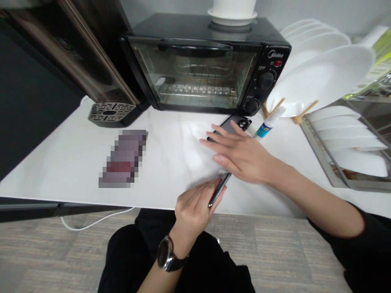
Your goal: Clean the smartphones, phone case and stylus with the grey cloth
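Note:
My left hand (195,205), with a watch on the wrist, is closed around a smartphone (220,189), held tilted with its thin edge toward me near the counter's front edge. My right hand (241,152) is stretched out flat, fingers spread, palm down. Its fingers lie over part of a dark flat phone case (227,124) with camera openings at one corner; I cannot tell whether they touch it. Right of the case, a small clear-capped bottle with a blue label (264,129) stands slightly tilted.
A black toaster oven (201,73) stands at the back, a white pot on a saucer (232,17) on top. To its left is a drink machine with a drip tray (112,113). A pixelated flat item (124,156) lies on the white counter (171,154). White plates (324,77) fill racks at right.

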Demonstrator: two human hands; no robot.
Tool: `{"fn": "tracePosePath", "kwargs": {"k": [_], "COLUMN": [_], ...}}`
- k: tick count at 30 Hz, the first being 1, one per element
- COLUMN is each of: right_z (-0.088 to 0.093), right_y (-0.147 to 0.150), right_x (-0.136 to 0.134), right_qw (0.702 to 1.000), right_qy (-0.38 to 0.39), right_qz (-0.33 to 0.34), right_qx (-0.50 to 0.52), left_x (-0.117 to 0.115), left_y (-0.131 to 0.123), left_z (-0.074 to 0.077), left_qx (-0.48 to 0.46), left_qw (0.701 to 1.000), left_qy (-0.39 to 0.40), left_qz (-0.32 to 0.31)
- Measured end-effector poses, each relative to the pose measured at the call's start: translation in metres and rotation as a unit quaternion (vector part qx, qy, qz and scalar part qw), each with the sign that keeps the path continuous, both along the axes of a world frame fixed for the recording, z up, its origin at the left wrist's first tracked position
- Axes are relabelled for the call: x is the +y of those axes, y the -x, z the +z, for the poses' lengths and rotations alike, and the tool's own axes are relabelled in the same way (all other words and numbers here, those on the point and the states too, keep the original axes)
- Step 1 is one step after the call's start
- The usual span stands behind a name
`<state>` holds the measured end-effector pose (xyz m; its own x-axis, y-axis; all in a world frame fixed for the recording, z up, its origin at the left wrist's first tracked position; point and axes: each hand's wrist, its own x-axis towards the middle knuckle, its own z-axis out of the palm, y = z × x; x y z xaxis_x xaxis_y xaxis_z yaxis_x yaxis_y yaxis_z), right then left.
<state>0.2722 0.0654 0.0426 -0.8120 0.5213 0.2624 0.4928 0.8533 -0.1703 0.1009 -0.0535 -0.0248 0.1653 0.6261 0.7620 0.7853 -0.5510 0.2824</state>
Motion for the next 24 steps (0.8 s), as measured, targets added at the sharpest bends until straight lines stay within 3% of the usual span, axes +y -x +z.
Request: {"fn": "tracePosePath", "kwargs": {"k": [5,7,11,13,16,20,24], "right_z": [0.0,0.001,0.001,0.001,0.001,0.003,0.003], "right_y": [0.033,0.026,-0.006,-0.01,0.01,0.038,0.018], "right_x": [-0.042,-0.032,0.011,0.015,-0.011,-0.046,-0.017], "right_qw": [0.995,0.997,0.998,0.997,1.0,0.995,0.999], "right_qy": [0.006,0.012,0.05,0.045,0.013,0.027,0.041], "right_qz": [0.101,0.077,-0.034,-0.053,0.003,0.09,0.03], "right_qx": [-0.001,0.002,0.017,0.028,0.026,0.014,0.018], "left_x": [0.001,0.0,-0.001,-0.002,-0.001,0.0,-0.001], "left_y": [0.005,0.005,0.001,0.0,0.002,0.007,0.004], "left_z": [-0.004,-0.003,0.003,0.004,0.001,-0.004,0.0], "left_qx": [0.006,0.012,-0.006,-0.007,0.007,0.01,0.007], "left_qw": [0.998,0.999,1.0,1.0,1.0,0.998,1.0], "left_qy": [-0.058,-0.038,0.01,0.016,-0.005,-0.063,-0.009], "left_qz": [0.029,0.02,-0.011,-0.011,0.007,0.026,-0.002]}}
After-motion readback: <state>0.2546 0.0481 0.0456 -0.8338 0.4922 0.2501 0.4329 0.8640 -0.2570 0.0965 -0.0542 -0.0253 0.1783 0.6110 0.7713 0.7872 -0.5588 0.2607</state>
